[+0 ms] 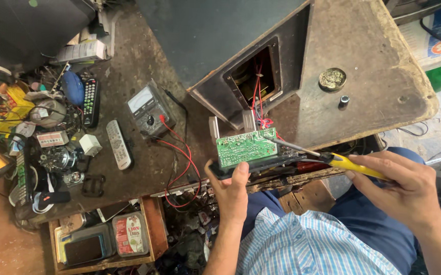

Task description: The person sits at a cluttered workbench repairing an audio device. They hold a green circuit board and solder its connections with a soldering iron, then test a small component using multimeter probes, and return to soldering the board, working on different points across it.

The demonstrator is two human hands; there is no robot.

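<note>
Holding the green rectangular circuit board (246, 147) at the near edge of the worn brown workbench (139, 168), the left hand (229, 191) is pinching its lower edge — the right hand (398, 186) is gripping the yellow-handled soldering iron (332, 159), its tip touching the board's right end. Steadying both wrists seems wise.

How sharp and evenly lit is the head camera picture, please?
Head view: even, soft light; the green circuit board and the soldering iron are sharp; wide-lens distortion bends the workbench edges; the top left corner falls dark; the right hand is slightly soft.
</note>
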